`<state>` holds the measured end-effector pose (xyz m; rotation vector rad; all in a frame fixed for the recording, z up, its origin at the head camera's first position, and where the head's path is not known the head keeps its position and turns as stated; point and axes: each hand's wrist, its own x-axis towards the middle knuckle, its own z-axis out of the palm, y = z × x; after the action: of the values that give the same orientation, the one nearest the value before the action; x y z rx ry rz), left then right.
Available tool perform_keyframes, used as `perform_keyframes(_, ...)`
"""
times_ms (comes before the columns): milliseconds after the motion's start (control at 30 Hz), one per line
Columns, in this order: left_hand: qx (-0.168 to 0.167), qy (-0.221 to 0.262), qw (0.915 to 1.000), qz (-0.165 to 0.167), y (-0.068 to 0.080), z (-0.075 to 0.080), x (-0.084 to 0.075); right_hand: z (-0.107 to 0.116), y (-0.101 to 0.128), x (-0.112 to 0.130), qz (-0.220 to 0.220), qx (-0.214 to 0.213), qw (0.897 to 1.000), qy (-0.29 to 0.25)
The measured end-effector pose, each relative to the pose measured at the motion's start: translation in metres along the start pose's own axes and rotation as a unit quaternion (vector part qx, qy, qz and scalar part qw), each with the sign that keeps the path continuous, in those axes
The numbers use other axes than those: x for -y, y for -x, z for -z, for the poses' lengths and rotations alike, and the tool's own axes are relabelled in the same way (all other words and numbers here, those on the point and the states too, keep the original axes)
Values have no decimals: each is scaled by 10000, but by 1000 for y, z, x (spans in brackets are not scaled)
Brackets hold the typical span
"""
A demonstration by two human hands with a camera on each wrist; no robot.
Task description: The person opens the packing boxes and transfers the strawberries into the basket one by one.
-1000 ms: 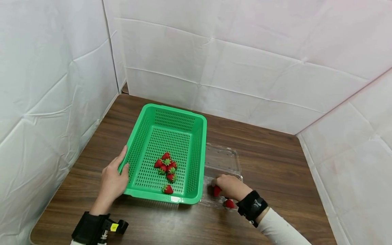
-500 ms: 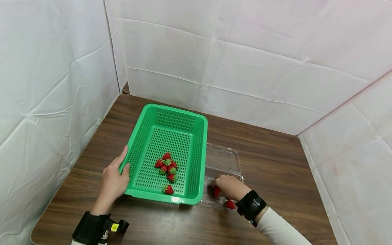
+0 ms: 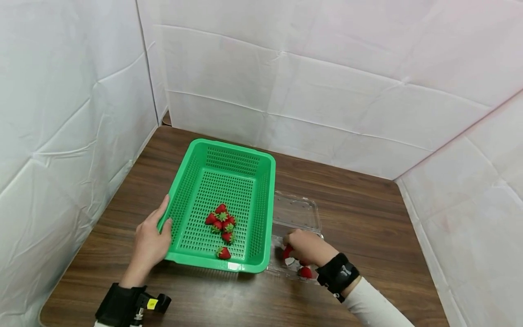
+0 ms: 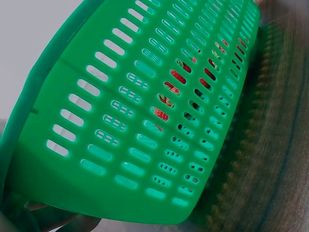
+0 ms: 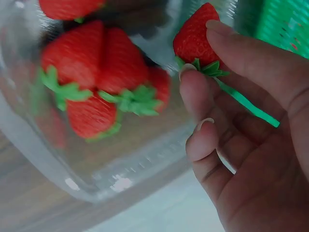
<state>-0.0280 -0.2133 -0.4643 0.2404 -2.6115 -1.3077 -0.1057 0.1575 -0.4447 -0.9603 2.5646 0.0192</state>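
A green perforated basket (image 3: 188, 190) sits on the wooden table with several strawberries (image 3: 221, 222) inside, also glimpsed through its holes as strawberries (image 4: 169, 89) behind the basket wall (image 4: 145, 121). My left hand (image 3: 152, 238) grips the basket's near-left rim. A clear plastic clamshell (image 3: 296, 213) lies to the basket's right. My right hand (image 3: 304, 247) is in its near half, pinching a strawberry (image 5: 193, 38) (image 3: 287, 252) between thumb and fingertips. More strawberries (image 5: 96, 82) lie in the clamshell (image 5: 43, 159).
White padded walls (image 3: 327, 81) enclose the table on the left, back and right. Bare wooden tabletop (image 3: 367, 213) stretches to the right of the clamshell and in front of the basket.
My right hand has lifted slightly and shifted in the clamshell with a strawberry pinched. The left hand and basket have stayed put.
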Motion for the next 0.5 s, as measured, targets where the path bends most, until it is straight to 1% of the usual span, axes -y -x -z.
perform_keyframes(100,-4,-69,10000,-29,0,0,0,13,2,3,12,-141,9999,-46)
perform_keyframes(267,1,35,10000,-9,0,0,1,36,6,9,322,-529,9981,29)
perform_keyframes(367,19,119,9999,24,0,0,0,51,8,13,400,-713,9966,-96)
perform_keyframes(500,25,109,9999,20,0,0,0,68,7,19,486,-898,9942,-325)
